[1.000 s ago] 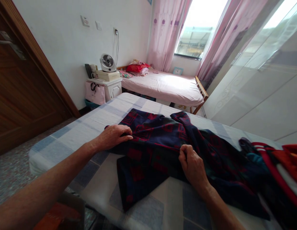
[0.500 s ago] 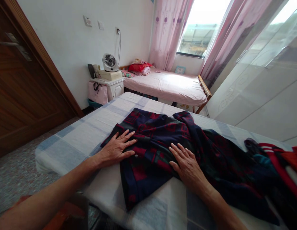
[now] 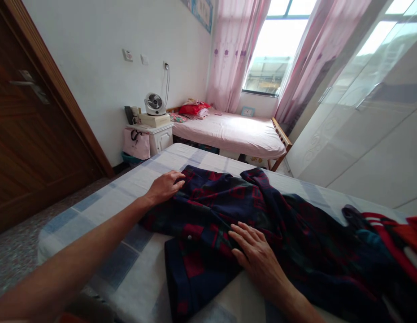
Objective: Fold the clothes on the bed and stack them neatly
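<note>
A dark navy, red and green patterned shirt (image 3: 215, 202) lies spread and wrinkled on the bed, with a small light button (image 3: 189, 237) near its front. My left hand (image 3: 166, 186) is at the shirt's far left edge, its fingers slightly bent and touching the cloth. The thumb stands a little apart from the fingers. My right hand (image 3: 254, 249) rests flat on the middle of the shirt, fingers stretched out. A flap of the shirt hangs toward me at the near side. Its right part runs off into folds.
The bed has a blue and white checked sheet (image 3: 128, 215). Red and dark clothes (image 3: 383, 224) lie at the right. Beyond are a pink-covered bed (image 3: 228, 130), a white cabinet (image 3: 163, 137) with a fan (image 3: 155, 104), a wooden door (image 3: 33, 134) and a glossy white wardrobe (image 3: 359, 130).
My left hand has slid away from me to the shirt's far left edge, its fingers now more bent. My right hand stays flat on the cloth. The view has tilted up slightly.
</note>
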Tool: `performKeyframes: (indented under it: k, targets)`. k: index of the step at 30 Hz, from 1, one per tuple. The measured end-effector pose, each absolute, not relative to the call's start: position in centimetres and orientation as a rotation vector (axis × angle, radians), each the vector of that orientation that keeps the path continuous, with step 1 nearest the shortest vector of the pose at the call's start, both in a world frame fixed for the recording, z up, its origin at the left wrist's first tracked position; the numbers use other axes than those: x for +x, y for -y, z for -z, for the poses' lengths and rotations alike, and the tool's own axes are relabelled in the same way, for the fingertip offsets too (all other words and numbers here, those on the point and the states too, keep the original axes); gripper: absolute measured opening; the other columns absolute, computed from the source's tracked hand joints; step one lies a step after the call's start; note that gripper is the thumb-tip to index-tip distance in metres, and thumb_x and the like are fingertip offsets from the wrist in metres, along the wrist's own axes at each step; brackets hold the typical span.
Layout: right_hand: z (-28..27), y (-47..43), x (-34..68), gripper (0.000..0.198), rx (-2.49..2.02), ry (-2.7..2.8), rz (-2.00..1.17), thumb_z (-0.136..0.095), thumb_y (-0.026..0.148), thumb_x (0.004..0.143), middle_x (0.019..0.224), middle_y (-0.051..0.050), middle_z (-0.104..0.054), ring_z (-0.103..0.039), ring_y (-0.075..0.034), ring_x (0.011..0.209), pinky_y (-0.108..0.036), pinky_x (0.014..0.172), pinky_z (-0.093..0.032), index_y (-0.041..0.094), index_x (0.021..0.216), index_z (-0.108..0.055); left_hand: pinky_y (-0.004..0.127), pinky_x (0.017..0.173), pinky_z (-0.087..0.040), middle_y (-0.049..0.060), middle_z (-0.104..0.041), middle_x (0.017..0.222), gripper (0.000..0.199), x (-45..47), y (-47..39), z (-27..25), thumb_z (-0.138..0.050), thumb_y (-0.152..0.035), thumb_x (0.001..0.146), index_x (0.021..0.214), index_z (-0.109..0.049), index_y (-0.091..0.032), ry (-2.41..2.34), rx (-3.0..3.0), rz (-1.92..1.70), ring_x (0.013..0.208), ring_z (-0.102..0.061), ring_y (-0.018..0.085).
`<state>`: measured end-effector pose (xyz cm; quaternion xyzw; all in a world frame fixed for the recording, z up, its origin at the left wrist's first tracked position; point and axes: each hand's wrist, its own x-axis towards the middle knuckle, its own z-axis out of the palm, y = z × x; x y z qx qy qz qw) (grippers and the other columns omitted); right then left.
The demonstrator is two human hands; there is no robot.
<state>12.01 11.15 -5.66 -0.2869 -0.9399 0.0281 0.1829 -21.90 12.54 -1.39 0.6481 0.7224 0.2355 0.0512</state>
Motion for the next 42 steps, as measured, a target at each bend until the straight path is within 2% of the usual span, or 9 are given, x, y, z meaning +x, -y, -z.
performKeyframes:
  k: [5,9,20,23,28,34,37,39,42]
  targets:
    - [6.1,-11.5,12.2,0.036,-0.786,2.670,-0.030,-0.050,0.023,0.089,0.133,-0.003,-0.055,-0.044,-0.022,0.127,-0.042,0.101,-0.042,0.024,0.124,-0.055,0.037,0.093,-0.045,0.011,-0.062,0.117,0.042,-23.3,-19.8,2.5,-0.061,-0.034,0.080,0.117,-0.057,-0.015,-2.237,1.812,-0.664,0.108,-0.058,0.024]
    - [6.4,-11.7,12.4,0.038,-0.780,2.708,-0.008,-0.049,0.022,0.089,0.135,-0.001,-0.052,-0.043,-0.021,0.128,-0.042,0.102,-0.041,0.025,0.126,-0.053,0.044,0.088,-0.048,0.008,-0.060,0.115,0.032,-24.0,-22.5,2.7,-0.057,-0.034,0.086,0.113,-0.057,-0.017,-2.235,1.686,-0.741,0.102,-0.059,0.021]
    - [6.7,-12.2,12.6,0.043,-0.712,2.708,0.066,-0.051,0.017,0.084,0.135,0.001,-0.052,-0.046,-0.021,0.126,-0.039,0.098,-0.044,0.024,0.126,-0.052,0.038,0.077,-0.053,0.008,-0.060,0.110,0.032,-25.2,-25.5,3.7,-0.054,-0.034,0.088,0.113,-0.056,-0.015,-2.100,1.255,-1.096,0.091,-0.061,0.018]
    - [6.7,-12.1,12.5,0.042,-0.721,2.668,0.052,-0.052,0.016,0.082,0.133,0.002,-0.054,-0.048,-0.021,0.123,-0.038,0.097,-0.044,0.025,0.123,-0.055,0.033,0.073,-0.052,0.005,-0.065,0.094,0.037,-25.7,-25.1,4.0,-0.062,-0.033,0.081,0.111,-0.058,-0.013,-2.036,1.257,-1.059,0.082,-0.063,0.016]
    - [6.5,-11.7,12.2,0.042,-0.788,2.627,-0.038,-0.053,0.015,0.082,0.132,0.003,-0.055,-0.048,-0.020,0.124,-0.039,0.099,-0.043,0.027,0.122,-0.056,0.027,0.058,-0.047,-0.001,-0.062,0.062,0.081,-27.2,-21.3,3.3,-0.072,-0.048,0.058,0.126,-0.053,-0.009,-2.054,1.284,-0.957,0.065,-0.063,0.021]
    - [6.3,-11.4,12.2,0.043,-0.807,2.637,-0.110,-0.050,0.012,0.084,0.134,-0.002,-0.053,-0.044,-0.021,0.126,-0.042,0.101,-0.040,0.024,0.124,-0.054,0.026,0.055,-0.048,0.004,-0.071,0.078,0.069,-27.1,-15.3,3.2,-0.064,-0.053,0.063,0.120,-0.057,-0.016,-1.962,1.326,-0.815,0.070,-0.066,0.021]
    - [6.2,-11.2,12.1,0.042,-0.829,2.626,-0.165,-0.051,0.014,0.084,0.135,-0.001,-0.053,-0.043,-0.021,0.127,-0.042,0.103,-0.039,0.025,0.124,-0.054,0.030,0.060,-0.051,0.005,-0.071,0.079,0.061,-26.7,-14.2,3.3,-0.054,-0.049,0.070,0.120,-0.056,-0.014,-2.055,1.353,-0.820,0.072,-0.067,0.023]
    - [6.1,-11.2,12.1,0.040,-0.852,2.607,-0.204,-0.051,0.015,0.085,0.134,0.000,-0.053,-0.042,-0.020,0.127,-0.041,0.104,-0.037,0.026,0.123,-0.054,0.039,0.073,-0.052,0.009,-0.070,0.082,0.058,-26.3,-13.8,3.1,-0.051,-0.045,0.072,0.118,-0.057,-0.010,-2.175,1.386,-0.815,0.080,-0.066,0.028]
    - [5.8,-11.2,12.2,0.038,-0.875,2.606,-0.261,-0.052,0.020,0.086,0.134,0.001,-0.053,-0.041,-0.019,0.128,-0.039,0.106,-0.034,0.027,0.123,-0.054,0.048,0.098,-0.039,0.016,-0.062,0.114,0.056,-24.9,-12.7,2.9,-0.045,-0.044,0.077,0.123,-0.055,-0.012,-2.355,1.535,-0.866,0.109,-0.056,0.034]
